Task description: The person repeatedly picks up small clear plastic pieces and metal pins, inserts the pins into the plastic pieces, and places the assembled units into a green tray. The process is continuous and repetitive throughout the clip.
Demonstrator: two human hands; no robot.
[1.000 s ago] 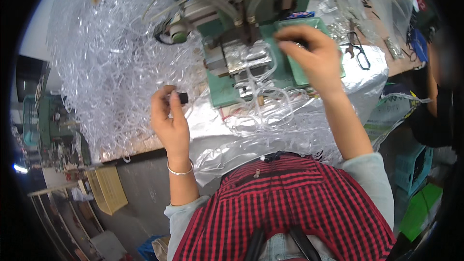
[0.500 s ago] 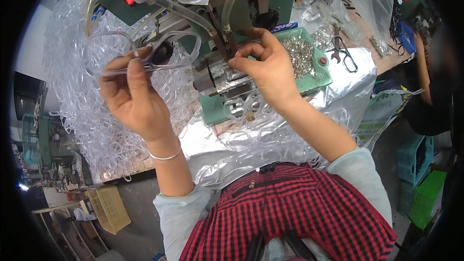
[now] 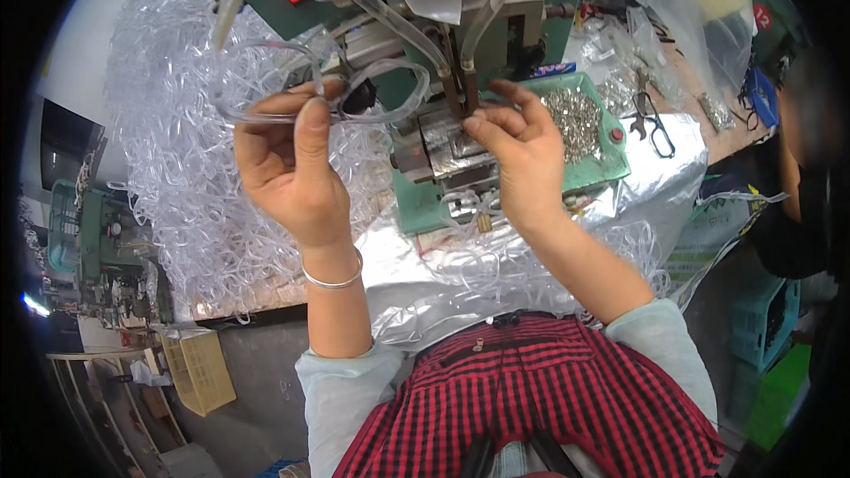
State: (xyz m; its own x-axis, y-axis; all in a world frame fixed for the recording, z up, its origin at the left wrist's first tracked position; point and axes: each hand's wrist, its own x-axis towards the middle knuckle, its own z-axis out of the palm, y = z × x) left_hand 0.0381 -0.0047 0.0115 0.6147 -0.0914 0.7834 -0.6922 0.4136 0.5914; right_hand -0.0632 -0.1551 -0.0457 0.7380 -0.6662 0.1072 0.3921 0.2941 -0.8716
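My left hand [image 3: 297,164] is closed on clear plastic loops [image 3: 390,115], pinched between thumb and fingers left of a green bench machine [image 3: 558,35]. One loop reaches toward the machine's metal jaws [image 3: 460,93]. My right hand [image 3: 529,155] is at those jaws, its thumb and forefinger pressed together just below the narrow upright tools. Whatever lies between these fingertips is too small to make out. Under them is a metal block [image 3: 452,146]. Beside the right hand stands a green tray [image 3: 611,164] with small shiny metal pieces [image 3: 574,124].
A big heap of clear plastic loops [image 3: 195,195] covers the left of the table. Silver foil [image 3: 390,274] lines the front edge. Scissors [image 3: 657,128] lie right of the tray. Another person's arm [image 3: 791,164] shows at far right. A yellow crate [image 3: 199,372] stands lower left.
The whole scene has shifted right and slightly down in the picture. Both hands keep nearly the same places relative to the machine, with the same grips.
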